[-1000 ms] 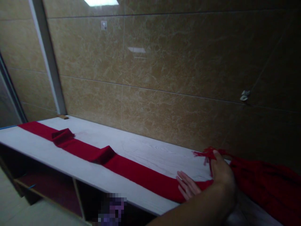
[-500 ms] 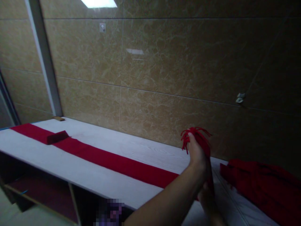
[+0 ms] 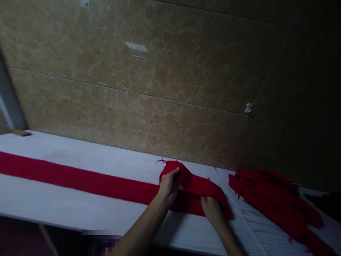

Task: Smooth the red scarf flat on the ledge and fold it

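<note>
A long red scarf (image 3: 80, 179) lies stretched along the white tabletop (image 3: 80, 161) from the left edge toward the middle. Its near end is folded back over itself. My left hand (image 3: 168, 186) is closed on that folded end near its fringe. My right hand (image 3: 211, 209) is closed on the fold's lower right part, pressing it against the table. Both forearms reach in from the bottom edge.
A heap of red scarves (image 3: 271, 195) lies on the table at the right. A brown tiled wall (image 3: 173, 89) runs right behind the table, with a small white fitting (image 3: 249, 107) on it. A small wooden block (image 3: 20, 133) sits at the far left.
My left hand has brought the fringed scarf end down from the air and leftward onto the scarf. My right hand now grips the fold. The view has swung right and down.
</note>
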The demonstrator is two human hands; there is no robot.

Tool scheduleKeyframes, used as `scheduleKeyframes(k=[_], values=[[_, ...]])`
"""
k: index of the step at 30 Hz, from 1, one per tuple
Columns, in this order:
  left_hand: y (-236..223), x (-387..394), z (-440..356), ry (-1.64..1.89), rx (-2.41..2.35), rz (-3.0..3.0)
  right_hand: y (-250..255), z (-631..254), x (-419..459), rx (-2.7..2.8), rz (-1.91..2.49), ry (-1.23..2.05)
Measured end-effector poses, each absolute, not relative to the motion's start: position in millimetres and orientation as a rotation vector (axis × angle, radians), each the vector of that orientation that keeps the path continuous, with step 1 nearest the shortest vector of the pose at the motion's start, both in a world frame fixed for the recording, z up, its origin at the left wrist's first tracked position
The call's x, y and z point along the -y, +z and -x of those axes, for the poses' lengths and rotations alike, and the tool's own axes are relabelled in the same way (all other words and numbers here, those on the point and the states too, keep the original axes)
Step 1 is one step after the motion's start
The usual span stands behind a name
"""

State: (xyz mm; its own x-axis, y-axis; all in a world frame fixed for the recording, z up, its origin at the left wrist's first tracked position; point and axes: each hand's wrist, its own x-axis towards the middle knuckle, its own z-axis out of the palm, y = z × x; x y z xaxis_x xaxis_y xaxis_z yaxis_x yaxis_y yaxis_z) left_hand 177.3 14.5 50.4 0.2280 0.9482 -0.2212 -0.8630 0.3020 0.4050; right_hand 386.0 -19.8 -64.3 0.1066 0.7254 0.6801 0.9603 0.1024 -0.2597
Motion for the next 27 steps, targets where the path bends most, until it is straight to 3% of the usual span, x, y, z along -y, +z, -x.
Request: scheduleKeyframes(k=[7,14,22,27], values=[[28,-4,-154,1.282,-0.461,-0.308,-82,-380,23,1.867,1.565,-0.638],[33,-10,-135,1.344,-0.235,0.099,-77,-383,29,1.963,1.446,-0.919],[11,6,-156,1.197,-0.312,-0.363,-84,-390,31,1.998,1.402,-1.076],[26,8,-163,1.299,-0.209,0.018,-90,-392,23,1.953,1.396,-1.128]])
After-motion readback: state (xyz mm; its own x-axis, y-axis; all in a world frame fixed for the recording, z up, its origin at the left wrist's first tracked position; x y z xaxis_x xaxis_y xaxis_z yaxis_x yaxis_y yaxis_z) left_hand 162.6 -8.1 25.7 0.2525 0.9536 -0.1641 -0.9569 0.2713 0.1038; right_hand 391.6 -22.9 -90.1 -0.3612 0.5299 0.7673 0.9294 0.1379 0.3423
